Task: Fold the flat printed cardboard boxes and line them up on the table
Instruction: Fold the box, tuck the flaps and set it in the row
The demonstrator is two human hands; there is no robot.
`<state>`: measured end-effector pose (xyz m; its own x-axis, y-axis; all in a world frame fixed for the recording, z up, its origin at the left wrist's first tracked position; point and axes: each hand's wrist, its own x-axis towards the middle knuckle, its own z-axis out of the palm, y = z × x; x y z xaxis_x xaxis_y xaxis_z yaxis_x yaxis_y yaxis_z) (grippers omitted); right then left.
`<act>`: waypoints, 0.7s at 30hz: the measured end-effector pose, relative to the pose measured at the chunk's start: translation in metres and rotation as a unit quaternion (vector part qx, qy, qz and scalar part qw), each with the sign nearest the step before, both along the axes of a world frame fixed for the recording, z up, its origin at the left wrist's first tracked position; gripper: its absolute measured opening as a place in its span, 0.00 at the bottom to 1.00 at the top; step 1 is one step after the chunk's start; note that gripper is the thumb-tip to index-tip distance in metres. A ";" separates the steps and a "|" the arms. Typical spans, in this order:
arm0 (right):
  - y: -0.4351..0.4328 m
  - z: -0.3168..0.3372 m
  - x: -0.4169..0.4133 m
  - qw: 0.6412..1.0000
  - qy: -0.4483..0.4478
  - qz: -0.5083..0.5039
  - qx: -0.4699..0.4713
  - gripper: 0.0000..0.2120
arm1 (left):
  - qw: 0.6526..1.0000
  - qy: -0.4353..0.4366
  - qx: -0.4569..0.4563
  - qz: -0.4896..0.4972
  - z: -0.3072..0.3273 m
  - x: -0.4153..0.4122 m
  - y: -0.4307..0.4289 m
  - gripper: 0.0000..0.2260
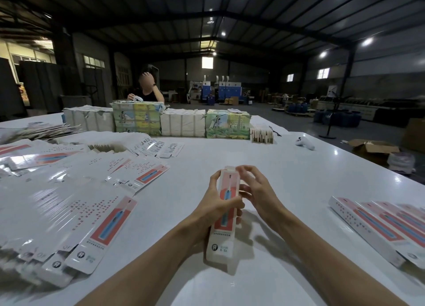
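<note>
Held box (226, 216): small print at its near end is unreadable. Left hand (213, 204) covers its middle. Right hand (257, 190) fingers hide the far flap; pinching or not, unclear. Right of the box, row of folded boxes (377, 223) cut by the frame edge. Left of it, flat boxes (69, 190) blurred and cut off. Beyond it, person (147, 92) half hidden behind stacks (138, 117).

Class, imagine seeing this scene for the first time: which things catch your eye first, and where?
At centre, the left hand grips a printed box while the right hand works at its top flap. Glossy flat boxes sprawl across the left of the table; folded boxes lie lined up at the right edge.
</note>
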<state>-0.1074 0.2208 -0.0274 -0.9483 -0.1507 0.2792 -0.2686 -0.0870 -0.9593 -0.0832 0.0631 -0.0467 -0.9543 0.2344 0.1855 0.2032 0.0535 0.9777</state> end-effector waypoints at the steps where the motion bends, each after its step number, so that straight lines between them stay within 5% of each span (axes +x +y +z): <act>1: 0.001 0.001 -0.002 0.999 -0.013 -0.018 -0.028 0.17 | 1.000 -0.005 -0.013 -0.009 0.001 0.002 0.000 0.44; 13: 0.020 0.001 -0.008 0.995 0.067 -0.067 0.028 0.08 | 0.997 -0.006 -0.056 -0.057 0.001 0.001 0.002 0.35; 18: 0.018 0.009 -0.005 0.999 0.006 -0.028 -0.031 0.15 | 0.997 -0.001 -0.067 -0.046 0.000 -0.002 0.002 0.37; 21: 0.021 0.009 -0.007 0.999 -0.021 -0.025 -0.044 0.09 | 0.995 0.007 -0.086 -0.048 -0.001 -0.002 0.002 0.38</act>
<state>-0.1148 0.2420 -0.0189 -0.9654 -0.0800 0.2482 -0.2335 -0.1582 -0.9594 -0.0854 0.0650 -0.0475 -0.9233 0.3544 0.1482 0.2292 0.1987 0.9529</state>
